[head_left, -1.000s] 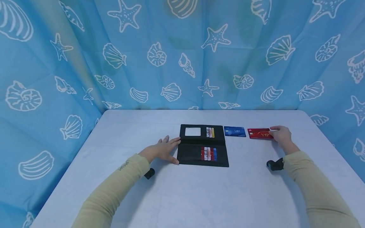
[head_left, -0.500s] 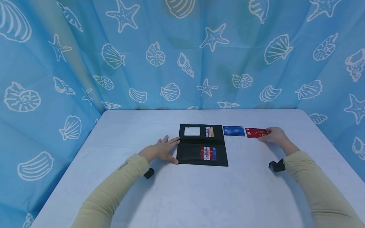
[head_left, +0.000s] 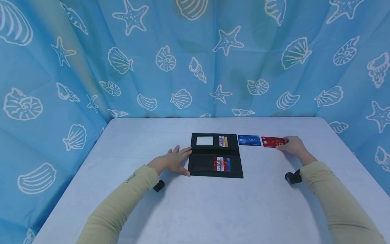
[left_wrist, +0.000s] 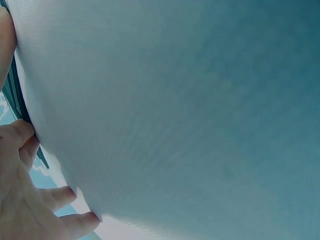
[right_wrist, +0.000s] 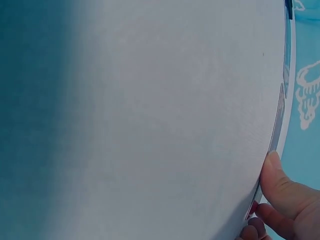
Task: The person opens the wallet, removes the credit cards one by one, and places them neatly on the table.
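A black bifold wallet (head_left: 215, 155) lies opened out on the table, with several cards in its slots and a white panel in its upper half. My left hand (head_left: 173, 160) rests at the wallet's left edge, fingers spread and touching it; the left wrist view shows its fingertips (left_wrist: 25, 131) along that edge. To the right of the wallet lies a blue VIP card (head_left: 249, 140). Beside that is a red VIP card (head_left: 272, 142), its right end pinched by my right hand (head_left: 295, 146). In the right wrist view the thumb (right_wrist: 281, 182) is at the card's edge.
The white-covered table (head_left: 195, 210) ends at the back against a blue curtain (head_left: 195, 61) with shell and starfish prints. Black devices (head_left: 293, 177) are strapped at both wrists.
My right hand has shifted slightly left along with the red card, and its thumb now lies at the card's near edge. The left hand and the wallet stay where they were.
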Demonstrator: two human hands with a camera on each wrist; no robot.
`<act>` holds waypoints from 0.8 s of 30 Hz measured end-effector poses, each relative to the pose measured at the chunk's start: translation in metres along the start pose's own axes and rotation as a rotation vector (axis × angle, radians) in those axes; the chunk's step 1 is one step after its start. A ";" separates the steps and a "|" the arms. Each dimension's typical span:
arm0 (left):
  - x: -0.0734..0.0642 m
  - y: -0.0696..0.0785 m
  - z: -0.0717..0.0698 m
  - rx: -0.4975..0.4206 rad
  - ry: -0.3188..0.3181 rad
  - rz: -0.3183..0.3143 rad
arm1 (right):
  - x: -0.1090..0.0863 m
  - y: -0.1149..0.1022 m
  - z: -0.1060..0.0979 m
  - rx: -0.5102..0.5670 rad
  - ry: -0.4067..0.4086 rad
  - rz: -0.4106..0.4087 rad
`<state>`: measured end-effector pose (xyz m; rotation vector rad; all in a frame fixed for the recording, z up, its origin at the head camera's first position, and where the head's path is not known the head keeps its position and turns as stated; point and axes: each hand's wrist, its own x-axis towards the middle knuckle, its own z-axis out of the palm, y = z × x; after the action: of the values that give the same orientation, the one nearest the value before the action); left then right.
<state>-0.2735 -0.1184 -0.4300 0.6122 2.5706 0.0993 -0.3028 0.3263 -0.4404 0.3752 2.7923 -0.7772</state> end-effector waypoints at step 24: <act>0.000 -0.001 0.000 0.023 -0.008 0.003 | 0.005 -0.001 -0.004 -0.007 -0.021 0.000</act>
<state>-0.2738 -0.1190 -0.4300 0.6241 2.5662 0.0689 -0.3085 0.3286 -0.4379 0.3640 2.7750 -0.7670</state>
